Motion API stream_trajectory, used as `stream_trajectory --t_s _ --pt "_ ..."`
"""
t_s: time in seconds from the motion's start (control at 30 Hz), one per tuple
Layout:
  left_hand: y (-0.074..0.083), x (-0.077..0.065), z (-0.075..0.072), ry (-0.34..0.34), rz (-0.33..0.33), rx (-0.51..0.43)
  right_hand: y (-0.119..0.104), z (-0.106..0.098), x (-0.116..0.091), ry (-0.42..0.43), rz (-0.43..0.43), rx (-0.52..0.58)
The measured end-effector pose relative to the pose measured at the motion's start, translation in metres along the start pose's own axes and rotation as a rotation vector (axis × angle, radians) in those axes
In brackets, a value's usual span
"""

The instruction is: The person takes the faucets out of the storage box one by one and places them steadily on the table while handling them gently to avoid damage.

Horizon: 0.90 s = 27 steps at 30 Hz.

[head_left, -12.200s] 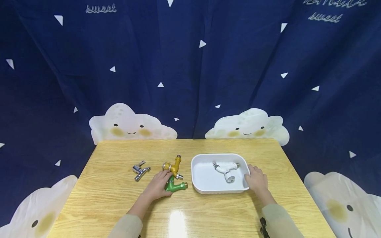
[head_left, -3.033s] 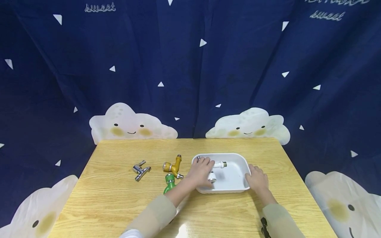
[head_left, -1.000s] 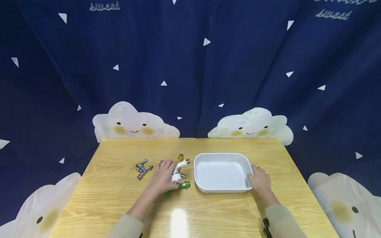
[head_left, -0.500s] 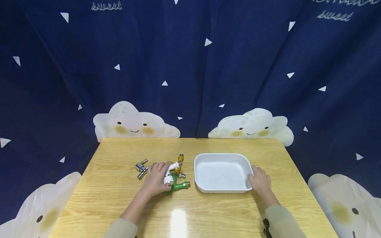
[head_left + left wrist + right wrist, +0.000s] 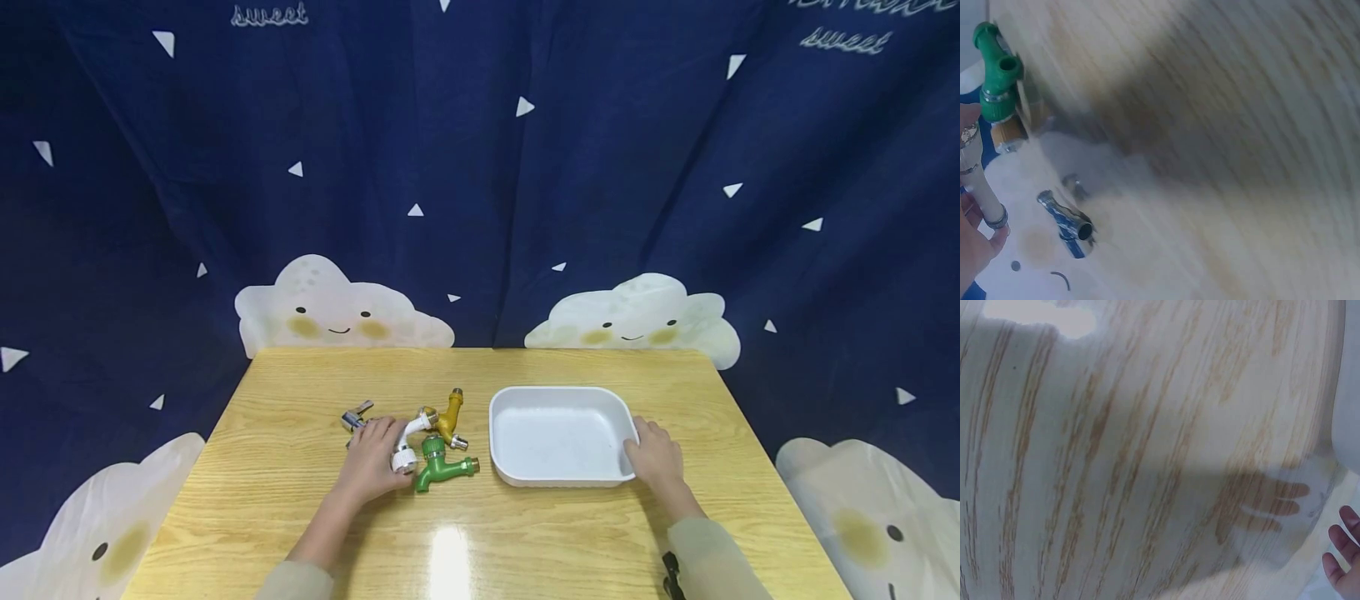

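Note:
My left hand (image 5: 369,462) grips a white faucet (image 5: 405,450), held left of the green faucet (image 5: 446,472). The left wrist view shows the white faucet's pipe (image 5: 986,199) between thumb and fingers. Behind the hand a chrome faucet (image 5: 353,419) lies partly covered; it shows whole in the left wrist view. A yellow faucet (image 5: 450,421) lies behind the green one, partly overlapped by the white faucet. On the right, my right hand (image 5: 657,452) holds the right rim of a white tray (image 5: 562,482), thumb at the inner side; in the right wrist view only its fingertips (image 5: 1335,569) show.
Everything lies on a light wooden table (image 5: 570,542). Behind the table hangs a dark blue curtain (image 5: 480,167) with white triangles and clouds. The tray stands to the right of the faucets, with nothing inside it.
The white faucet lay in the tray earlier; my left hand has lifted it out and carried it left, past the yellow and green faucets. My right hand stays at the tray's rim.

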<state>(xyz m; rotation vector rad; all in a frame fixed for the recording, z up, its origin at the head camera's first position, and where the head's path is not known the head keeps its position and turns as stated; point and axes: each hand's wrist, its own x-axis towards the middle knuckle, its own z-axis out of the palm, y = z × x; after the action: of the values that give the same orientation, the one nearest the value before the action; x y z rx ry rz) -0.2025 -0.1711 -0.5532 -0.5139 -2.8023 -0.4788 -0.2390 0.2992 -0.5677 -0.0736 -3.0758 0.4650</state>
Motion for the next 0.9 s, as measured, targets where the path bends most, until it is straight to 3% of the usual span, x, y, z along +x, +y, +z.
stream_trajectory --t_s 0.43,0.9 --pt "-0.023 -0.015 0.002 0.020 -0.013 -0.034 -0.001 -0.001 -0.001 -0.003 -0.001 -0.001" --pt "-0.042 -0.034 0.007 -0.008 -0.057 -0.021 0.001 0.000 0.000 -0.004 0.002 0.003"
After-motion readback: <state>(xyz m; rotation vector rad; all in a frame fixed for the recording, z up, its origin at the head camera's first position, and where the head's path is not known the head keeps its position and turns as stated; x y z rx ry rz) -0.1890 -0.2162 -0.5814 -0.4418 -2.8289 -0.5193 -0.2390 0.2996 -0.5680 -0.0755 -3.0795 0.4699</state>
